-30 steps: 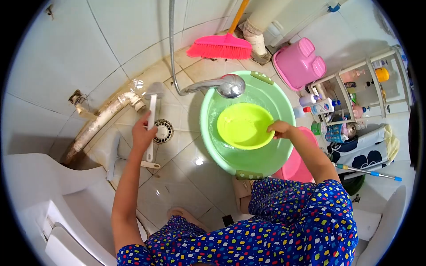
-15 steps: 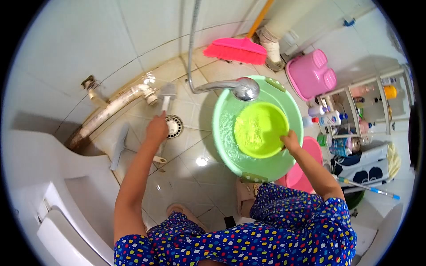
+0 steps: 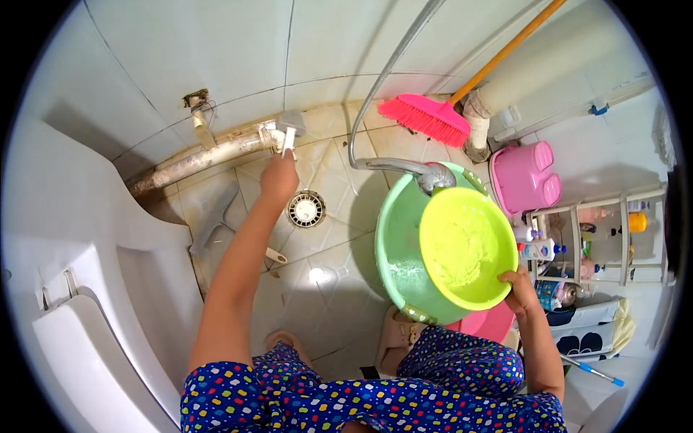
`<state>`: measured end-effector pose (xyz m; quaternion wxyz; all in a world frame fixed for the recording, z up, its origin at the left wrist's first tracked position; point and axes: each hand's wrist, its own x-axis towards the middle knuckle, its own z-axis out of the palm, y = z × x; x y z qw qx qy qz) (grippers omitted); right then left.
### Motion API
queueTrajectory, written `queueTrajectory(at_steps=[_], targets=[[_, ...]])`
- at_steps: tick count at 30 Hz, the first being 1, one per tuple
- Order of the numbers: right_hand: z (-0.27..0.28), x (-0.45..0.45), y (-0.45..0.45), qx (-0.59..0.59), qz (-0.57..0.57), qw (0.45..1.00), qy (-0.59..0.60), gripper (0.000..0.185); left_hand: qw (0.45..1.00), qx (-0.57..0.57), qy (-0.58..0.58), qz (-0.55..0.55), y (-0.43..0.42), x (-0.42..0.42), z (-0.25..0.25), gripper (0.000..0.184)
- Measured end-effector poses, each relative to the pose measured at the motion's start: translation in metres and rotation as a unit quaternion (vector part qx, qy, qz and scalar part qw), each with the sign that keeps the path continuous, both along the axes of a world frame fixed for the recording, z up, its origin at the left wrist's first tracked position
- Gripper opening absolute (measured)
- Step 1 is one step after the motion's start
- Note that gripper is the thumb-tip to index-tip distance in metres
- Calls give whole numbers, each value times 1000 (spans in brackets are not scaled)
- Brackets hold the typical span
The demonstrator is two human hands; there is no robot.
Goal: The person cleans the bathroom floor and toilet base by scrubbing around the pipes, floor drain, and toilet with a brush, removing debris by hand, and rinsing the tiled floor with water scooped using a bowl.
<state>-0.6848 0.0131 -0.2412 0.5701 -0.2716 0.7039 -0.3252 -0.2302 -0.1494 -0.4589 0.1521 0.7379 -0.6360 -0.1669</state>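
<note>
Two hands appear in the head view, both occupied. We see the left hand [image 3: 280, 178] with its fingers wrapped around the handle of a white-handled tool [image 3: 291, 123]; the fist covers the lower handle, and the tool's grey head is near the wall pipe [image 3: 227, 153]. The fingers of the right hand [image 3: 521, 290] are pinched on the rim of a yellow-green basin [image 3: 465, 249], which is tilted above the green tub [image 3: 395, 249]. The basin hides much of the tub's interior; its rippled contents are hard to identify. The shower head [image 3: 435, 177] is at the tub's far rim; we cannot tell whether it touches the basin.

The left forearm conceals part of a grey implement [image 3: 216, 220] on the floor; its handle end emerges beside the arm. The tub and a trouser leg partly cover the pink basin [image 3: 492, 323]. The upper edge cuts off the handle of the pink broom [image 3: 429, 119]. A bottle [image 3: 540, 250] at the shelf carries a label with red and blue markings, too small for us to read.
</note>
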Motion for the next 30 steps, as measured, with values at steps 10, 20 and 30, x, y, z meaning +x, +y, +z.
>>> queueTrajectory(at_steps=[10, 20, 30], targets=[[2, 141, -198, -26, 286, 955, 76, 28, 997, 53, 62, 1, -10, -6, 13, 25], [8, 147, -189, -88, 171, 981, 18, 29, 1000, 8, 23, 13, -9, 27, 7, 26], [36, 2, -30, -17, 27, 999, 28, 45, 995, 68, 17, -67, 24, -16, -26, 43]])
